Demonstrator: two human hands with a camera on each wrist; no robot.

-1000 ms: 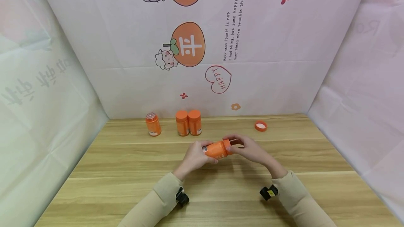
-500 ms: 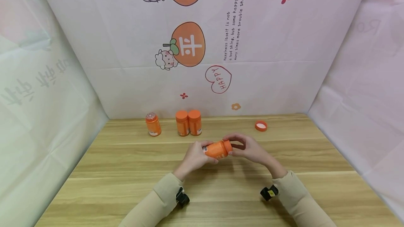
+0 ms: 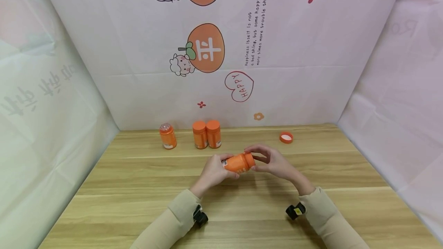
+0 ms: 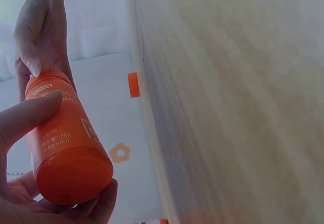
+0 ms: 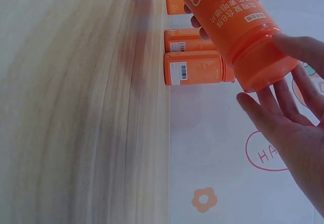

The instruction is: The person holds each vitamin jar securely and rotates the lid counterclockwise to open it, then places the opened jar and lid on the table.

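My left hand (image 3: 214,172) grips an orange plastic bottle (image 3: 236,164) by its lower body, thumb on one side and fingers on the other. The bottle lies tilted nearly on its side above the table, its base showing in the left wrist view. An orange screw cap (image 5: 263,66) sits on its neck, pointing to the right. Around that cap, the thumb and fingers of my right hand (image 3: 275,162) pinch from opposite sides. Pale lettering on the bottle shows in both wrist views.
Two capped orange bottles (image 3: 213,135) stand side by side near the back wall. Left of them is an uncapped orange bottle (image 3: 168,137) with a patterned seal over its mouth. A loose orange cap (image 3: 286,141) lies at the back right of the wooden table (image 3: 131,199).
My right thumb and fingers have shifted slightly around the cap, leaving more of it showing. The left hand and the bottle have stayed almost in place.
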